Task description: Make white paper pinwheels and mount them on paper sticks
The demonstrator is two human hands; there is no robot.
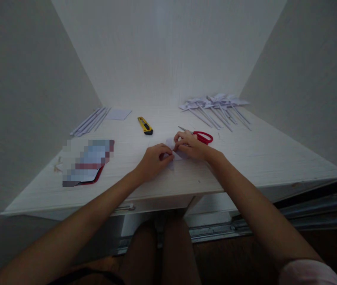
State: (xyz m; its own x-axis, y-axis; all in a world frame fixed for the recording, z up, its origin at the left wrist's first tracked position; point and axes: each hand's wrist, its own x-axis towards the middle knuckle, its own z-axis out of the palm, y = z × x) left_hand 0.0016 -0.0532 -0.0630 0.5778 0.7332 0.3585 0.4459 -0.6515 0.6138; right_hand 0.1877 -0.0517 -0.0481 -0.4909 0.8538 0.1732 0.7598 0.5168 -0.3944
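A small piece of white paper is held between my two hands, low over the front middle of the white tabletop. My left hand pinches it from the left with thumb and forefinger. From the right, my right hand grips the same paper with bent fingers, and the fingertips of both hands nearly meet. Parts of the paper are hidden under the fingers, so its exact folds cannot be made out. Just behind my right hand lie scissors with red handles, partly covered by it.
A yellow utility knife lies behind my hands. At the back left are several rolled paper sticks and a white paper square. Paper pinwheel-like shapes on sticks are heaped back right. A blurred red-edged device lies left. Walls enclose the tabletop.
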